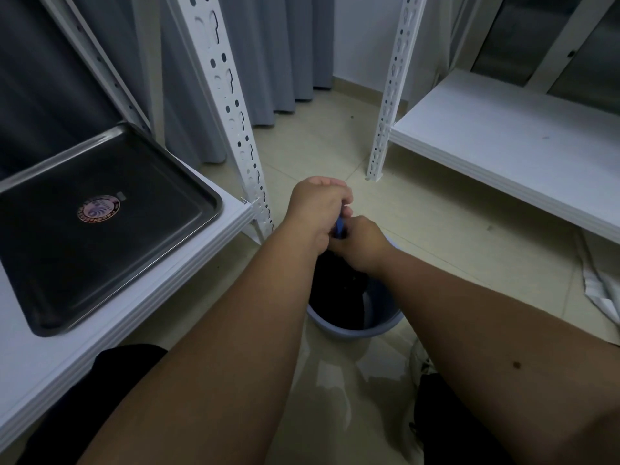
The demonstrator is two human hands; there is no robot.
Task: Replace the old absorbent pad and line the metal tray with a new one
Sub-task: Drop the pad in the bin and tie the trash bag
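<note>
The dark metal tray (40,283) lies bare on the white shelf at the left, with a round sticker in its middle. Both my hands are held together over a blue bin (382,317) on the floor. My left hand (315,209) and my right hand (360,243) are curled around a crumpled blue pad (340,227), of which only a small strip shows between the fingers. The bin is lined with a black bag (335,297).
White slotted shelf posts (231,105) stand just beyond my hands. A second white shelf (503,152) runs along the right. A white cloth or paper (600,290) lies on the floor at the right edge. Grey curtains hang behind.
</note>
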